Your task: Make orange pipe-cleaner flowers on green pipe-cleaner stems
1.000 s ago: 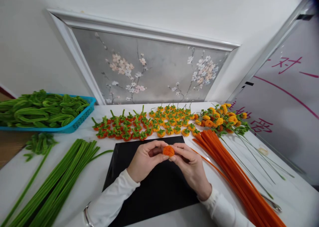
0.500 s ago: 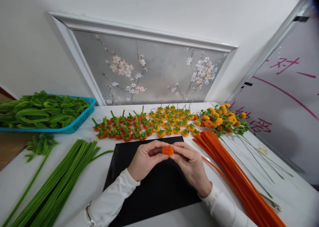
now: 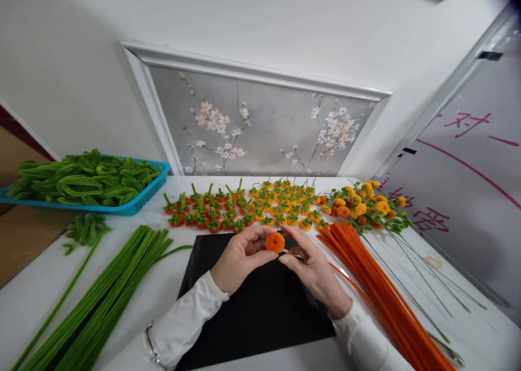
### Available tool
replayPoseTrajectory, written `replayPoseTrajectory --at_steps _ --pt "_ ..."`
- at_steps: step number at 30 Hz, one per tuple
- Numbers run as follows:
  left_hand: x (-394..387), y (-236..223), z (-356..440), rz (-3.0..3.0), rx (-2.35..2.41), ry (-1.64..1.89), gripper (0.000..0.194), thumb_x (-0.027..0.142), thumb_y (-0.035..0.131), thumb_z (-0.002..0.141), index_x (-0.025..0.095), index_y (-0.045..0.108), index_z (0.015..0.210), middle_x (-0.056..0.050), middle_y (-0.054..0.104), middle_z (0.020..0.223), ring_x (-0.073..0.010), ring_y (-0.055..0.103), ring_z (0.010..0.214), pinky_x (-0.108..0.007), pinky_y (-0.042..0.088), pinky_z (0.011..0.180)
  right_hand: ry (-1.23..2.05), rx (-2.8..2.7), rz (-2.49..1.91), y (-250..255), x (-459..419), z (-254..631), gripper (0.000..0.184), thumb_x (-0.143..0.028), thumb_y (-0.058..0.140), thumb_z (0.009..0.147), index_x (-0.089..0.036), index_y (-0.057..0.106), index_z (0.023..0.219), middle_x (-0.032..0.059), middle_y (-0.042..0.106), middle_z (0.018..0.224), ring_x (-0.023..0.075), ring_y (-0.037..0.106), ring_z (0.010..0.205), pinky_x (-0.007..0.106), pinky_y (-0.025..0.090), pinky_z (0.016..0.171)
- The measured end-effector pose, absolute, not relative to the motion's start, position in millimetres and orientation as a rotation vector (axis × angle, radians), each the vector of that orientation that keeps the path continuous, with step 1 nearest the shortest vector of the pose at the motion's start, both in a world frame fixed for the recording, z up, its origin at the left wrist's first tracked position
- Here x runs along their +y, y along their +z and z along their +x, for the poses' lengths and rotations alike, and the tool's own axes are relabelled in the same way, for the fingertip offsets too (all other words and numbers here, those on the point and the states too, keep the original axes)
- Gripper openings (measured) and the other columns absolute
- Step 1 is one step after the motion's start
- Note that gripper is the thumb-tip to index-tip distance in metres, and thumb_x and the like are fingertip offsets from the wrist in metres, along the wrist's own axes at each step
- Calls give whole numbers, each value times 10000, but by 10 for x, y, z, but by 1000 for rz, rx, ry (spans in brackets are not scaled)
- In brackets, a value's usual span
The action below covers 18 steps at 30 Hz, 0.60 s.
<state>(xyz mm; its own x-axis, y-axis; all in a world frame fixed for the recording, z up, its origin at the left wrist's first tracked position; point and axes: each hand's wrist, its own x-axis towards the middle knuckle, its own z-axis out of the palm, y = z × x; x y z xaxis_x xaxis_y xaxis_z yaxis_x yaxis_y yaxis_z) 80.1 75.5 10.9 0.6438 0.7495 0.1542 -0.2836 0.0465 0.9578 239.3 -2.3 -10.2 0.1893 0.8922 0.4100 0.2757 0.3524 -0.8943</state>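
My left hand [image 3: 247,259] is closed, pinching a small round orange pipe-cleaner ball [image 3: 275,243] between thumb and fingers. Ridges run from the ball's middle to its edge, like a little pumpkin. Close on its right side is my right hand [image 3: 311,265], thumb and forefinger apart. A thin pale strip shows between these fingers; what it is I cannot make out. Both hands are above a black mat [image 3: 260,316]. Behind them stand rows of orange pipe-cleaner pumpkins [image 3: 214,225] and yellow ones [image 3: 280,219] with green tops.
Orange pipe cleaners [image 3: 378,289] lie to the right, green ones [image 3: 101,295] to the left. A blue basket [image 3: 140,200] holds looped green pieces. Short green pieces [image 3: 86,230] lie before it. Yellow and orange flowers on stems [image 3: 360,205] lie at the back right.
My right fingers have spread and come away from the orange ball, which stays in my left hand. The ball's ridged face shows more fully. The view has shifted slightly.
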Motion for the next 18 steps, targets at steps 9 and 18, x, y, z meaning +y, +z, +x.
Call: replayPoseTrajectory --at_steps 9,18 --pt "749 215 754 1328 335 719 583 41 729 636 231 575 1166 -59 584 1120 -161 628 912 -276 541 784 694 -1286 -1251 -148 74 2281 177 -290 587 831 -171 715 804 7 664 664 136 575 575 229 472 529" --pt "749 365 664 1664 457 833 266 99 689 699 156 649 955 -57 603 1012 -155 610 857 -267 504 786 734 -1385 -1197 -149 138 2165 201 -312 571 844 -153 682 796 26 652 734 164 593 681 259 489 633"
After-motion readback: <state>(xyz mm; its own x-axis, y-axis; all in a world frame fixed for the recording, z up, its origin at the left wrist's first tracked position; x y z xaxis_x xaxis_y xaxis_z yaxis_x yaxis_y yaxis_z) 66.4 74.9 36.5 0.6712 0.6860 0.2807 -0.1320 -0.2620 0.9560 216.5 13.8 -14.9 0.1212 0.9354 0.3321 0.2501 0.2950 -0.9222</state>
